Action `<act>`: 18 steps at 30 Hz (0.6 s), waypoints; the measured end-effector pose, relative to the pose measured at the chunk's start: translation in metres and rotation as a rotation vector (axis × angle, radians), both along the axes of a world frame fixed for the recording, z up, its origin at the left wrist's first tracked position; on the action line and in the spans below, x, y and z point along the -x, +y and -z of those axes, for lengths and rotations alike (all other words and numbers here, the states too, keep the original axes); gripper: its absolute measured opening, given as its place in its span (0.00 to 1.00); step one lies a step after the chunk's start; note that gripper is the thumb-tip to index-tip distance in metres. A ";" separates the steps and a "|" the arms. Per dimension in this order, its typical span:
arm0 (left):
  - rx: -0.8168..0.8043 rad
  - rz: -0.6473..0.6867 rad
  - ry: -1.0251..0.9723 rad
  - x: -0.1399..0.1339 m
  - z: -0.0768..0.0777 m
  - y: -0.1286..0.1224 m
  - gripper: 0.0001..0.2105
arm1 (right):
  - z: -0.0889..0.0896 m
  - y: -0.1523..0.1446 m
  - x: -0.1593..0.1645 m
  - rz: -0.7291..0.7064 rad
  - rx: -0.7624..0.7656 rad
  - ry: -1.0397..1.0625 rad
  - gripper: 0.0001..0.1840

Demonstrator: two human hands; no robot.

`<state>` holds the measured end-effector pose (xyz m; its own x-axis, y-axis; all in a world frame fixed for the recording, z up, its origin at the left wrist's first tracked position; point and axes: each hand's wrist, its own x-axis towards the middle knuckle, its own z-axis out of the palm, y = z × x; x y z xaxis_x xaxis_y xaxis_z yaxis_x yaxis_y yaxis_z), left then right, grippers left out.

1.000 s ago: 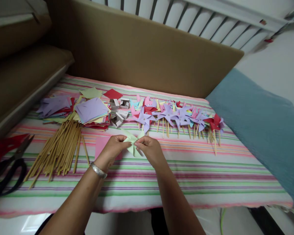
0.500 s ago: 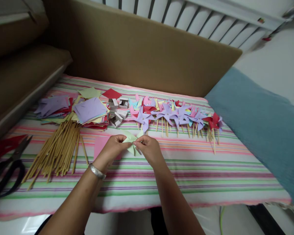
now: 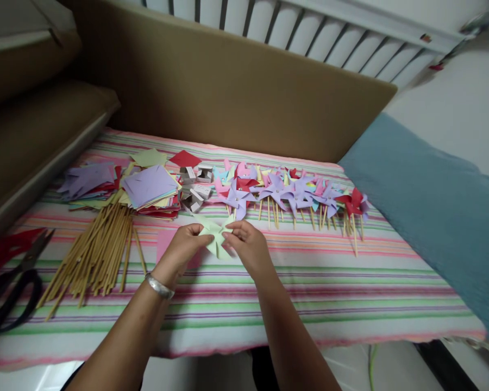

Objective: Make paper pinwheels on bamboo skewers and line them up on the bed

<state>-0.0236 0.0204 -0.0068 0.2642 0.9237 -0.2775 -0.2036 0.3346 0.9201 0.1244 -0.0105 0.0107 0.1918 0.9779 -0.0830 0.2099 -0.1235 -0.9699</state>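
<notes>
A pale green paper pinwheel [image 3: 217,239] is between my two hands, above the striped cloth. My left hand [image 3: 183,245] pinches its left side between thumb and fingers. On the other side, my right hand [image 3: 249,243] has thumb and fingertips closed on the paper's right edge. The blades look folded in toward the middle, and no stick shows on this piece. Partly under my left hand lies a pink paper square [image 3: 165,243]. Just beyond the hands stand small open boxes [image 3: 193,198], their contents too small to make out.
Finished pinwheels on sticks [image 3: 277,190] lie in a row at the back right. Wooden sticks [image 3: 95,250] are heaped at left, below stacked coloured paper [image 3: 150,184]. Black-handled scissors [image 3: 18,288] lie far left. A brown board [image 3: 236,87] stands behind.
My thumbs have moved apart from the pinwheel's centre, so more of its middle shows. Both hands still hold the paper in about the same place.
</notes>
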 end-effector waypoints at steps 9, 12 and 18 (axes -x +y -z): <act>0.026 -0.197 -0.168 0.025 -0.018 0.001 0.06 | 0.017 -0.011 0.000 0.052 -0.013 -0.038 0.14; -0.005 -0.209 -0.204 0.035 -0.021 -0.002 0.07 | 0.035 -0.023 0.010 0.000 0.015 -0.062 0.12; -0.076 -0.406 -0.265 0.073 -0.023 -0.001 0.10 | 0.048 -0.044 0.024 -0.017 0.000 -0.171 0.09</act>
<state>-0.0969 0.0190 0.0162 -0.0687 0.9818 -0.1773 -0.5343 0.1139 0.8376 0.1007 -0.0547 -0.0368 0.1864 0.9812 -0.0504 0.3740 -0.1183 -0.9198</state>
